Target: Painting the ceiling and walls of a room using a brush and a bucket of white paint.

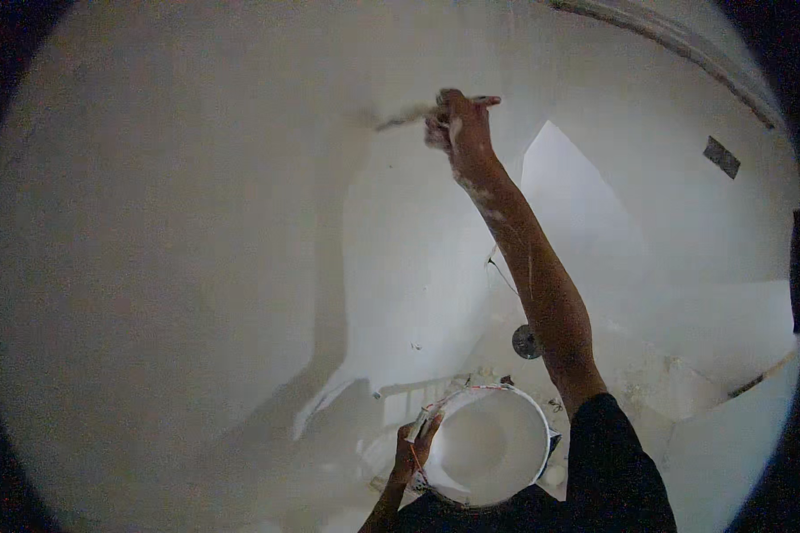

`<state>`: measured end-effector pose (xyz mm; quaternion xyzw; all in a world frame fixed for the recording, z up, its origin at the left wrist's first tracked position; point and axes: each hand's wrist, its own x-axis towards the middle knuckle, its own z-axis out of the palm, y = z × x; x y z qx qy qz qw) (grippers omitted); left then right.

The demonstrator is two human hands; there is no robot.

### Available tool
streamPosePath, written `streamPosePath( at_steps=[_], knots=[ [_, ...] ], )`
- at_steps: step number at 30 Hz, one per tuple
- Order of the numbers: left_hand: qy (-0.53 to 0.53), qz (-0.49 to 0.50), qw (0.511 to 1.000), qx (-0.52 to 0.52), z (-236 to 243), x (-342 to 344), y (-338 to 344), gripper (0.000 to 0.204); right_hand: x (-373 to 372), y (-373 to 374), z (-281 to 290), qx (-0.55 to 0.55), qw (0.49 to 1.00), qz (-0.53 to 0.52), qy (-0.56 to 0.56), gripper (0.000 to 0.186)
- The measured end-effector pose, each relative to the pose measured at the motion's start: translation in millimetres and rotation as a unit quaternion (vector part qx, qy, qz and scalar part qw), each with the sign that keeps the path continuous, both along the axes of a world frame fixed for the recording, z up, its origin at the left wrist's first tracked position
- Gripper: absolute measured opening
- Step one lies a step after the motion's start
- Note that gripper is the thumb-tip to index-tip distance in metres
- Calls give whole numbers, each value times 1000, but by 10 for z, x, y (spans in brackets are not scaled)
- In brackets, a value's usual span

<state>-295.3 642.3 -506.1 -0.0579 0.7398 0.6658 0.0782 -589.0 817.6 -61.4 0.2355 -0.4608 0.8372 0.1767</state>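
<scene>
The right hand (458, 124), flecked with white paint along the knuckles and wrist, is raised high with its fingers curled tight around the handle of a paint-caked brush with pale, splayed bristles (404, 116). The brush juts out to the left of the fist, and its bristle end lies against the white plastered wall (169, 249), where a faint grey smear shows around the tip; the bristles are blurred, so their exact shape is hard to read. Low in the view, the left hand (413, 449) grips the rim of a round white plastic bucket (493, 444), fingers hooked over the edge beside a thin reddish wire handle. The bucket's inside is coated with white paint and it is held close to the person's dark-clothed body.
</scene>
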Motion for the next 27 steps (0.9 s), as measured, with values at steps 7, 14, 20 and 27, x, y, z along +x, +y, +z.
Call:
streamPosePath(
  at_steps=[7,14,20,27],
  knots=[
    [-2,-94,993,-71,161,-17,6,31,-300,-70,676,-27,997,-55,48,23],
    [82,24,991,107,355,-9,138,27,-570,60,883,-154,954,99,237,24],
    [79,-64,990,-102,351,-24,13,28,-241,102,-67,-3,999,-33,-43,27],
    [134,-24,985,-102,706,-3,125,23,-610,57,707,-10,985,2,171,25]
  ],
)
